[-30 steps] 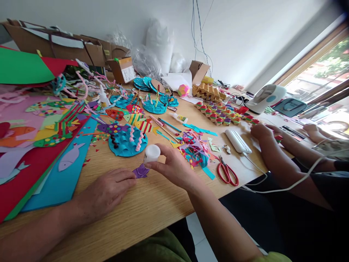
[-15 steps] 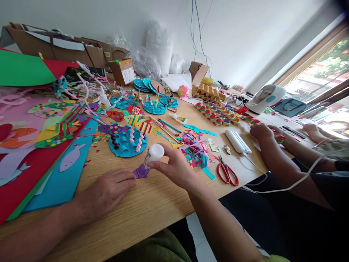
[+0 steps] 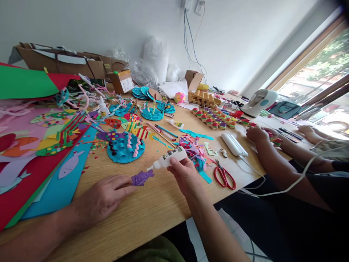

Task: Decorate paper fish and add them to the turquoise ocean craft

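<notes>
Fingers of the right hand (image 3: 188, 179) grip a glue bottle (image 3: 172, 158), the left hand (image 3: 106, 195) holding the purple fish (image 3: 143, 178) on the table (image 3: 148, 214) — a low nozzle (image 3: 149, 168) and light squeeze seem neatest.

Our left hand (image 3: 103, 194) lies low, back upward, fingers (image 3: 123, 181) extended; our right hand (image 3: 187, 176) hovers, curled in a grip

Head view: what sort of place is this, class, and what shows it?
Probably a craft room or small workshop: red-handled scissors lie near a heap of coloured scraps, and the right hand holds a white squeeze bottle by a purple fish cut-out.
</notes>
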`<state>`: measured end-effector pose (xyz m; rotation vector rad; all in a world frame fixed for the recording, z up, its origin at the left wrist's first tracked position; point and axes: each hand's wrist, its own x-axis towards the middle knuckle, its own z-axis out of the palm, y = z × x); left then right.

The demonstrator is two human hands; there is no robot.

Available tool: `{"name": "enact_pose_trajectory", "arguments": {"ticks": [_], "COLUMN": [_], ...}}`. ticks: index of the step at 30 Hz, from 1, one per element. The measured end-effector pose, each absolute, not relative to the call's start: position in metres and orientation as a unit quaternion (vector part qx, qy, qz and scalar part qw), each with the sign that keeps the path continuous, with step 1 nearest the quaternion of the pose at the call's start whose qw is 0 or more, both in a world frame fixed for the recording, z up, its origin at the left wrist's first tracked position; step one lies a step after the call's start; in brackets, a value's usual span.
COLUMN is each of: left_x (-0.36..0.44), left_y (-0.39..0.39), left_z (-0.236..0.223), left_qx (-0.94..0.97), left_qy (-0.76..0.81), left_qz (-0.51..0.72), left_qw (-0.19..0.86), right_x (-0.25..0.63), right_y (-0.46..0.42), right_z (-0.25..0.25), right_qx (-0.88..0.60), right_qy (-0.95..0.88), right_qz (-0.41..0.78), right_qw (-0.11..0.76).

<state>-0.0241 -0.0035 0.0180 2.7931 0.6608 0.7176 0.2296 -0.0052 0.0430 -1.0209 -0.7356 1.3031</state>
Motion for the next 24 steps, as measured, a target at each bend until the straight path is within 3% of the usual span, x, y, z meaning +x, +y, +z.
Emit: {"name": "enact_pose_trajectory", "arguments": {"ticks": [11, 14, 16, 20, 24], "left_x": [-0.032, -0.028, -0.014, 0.04, 0.099], "left_y": [-0.003, -0.01, -0.019, -0.039, -0.045], "left_z": [0.013, 0.022, 0.028, 0.033, 0.042], "left_qx": [0.935, 0.92, 0.887, 0.668, 0.449], "left_qy": [0.231, 0.254, 0.293, 0.371, 0.328], "left_qz": [0.267, 0.29, 0.297, 0.308, 0.37], "left_qw": [0.035, 0.077, 0.195, 0.567, 0.745], "right_x": [0.241, 0.242, 0.24, 0.233, 0.227], "right_y": [-0.013, -0.016, -0.019, -0.031, -0.045], "right_z": [0.039, 0.039, 0.04, 0.043, 0.037], "right_qx": [-0.416, -0.403, -0.395, -0.38, -0.378], "right_qy": [-0.271, -0.256, -0.25, -0.231, -0.251], "right_qz": [0.571, 0.572, 0.578, 0.589, 0.583], "right_qw": [0.654, 0.667, 0.669, 0.675, 0.674]}}
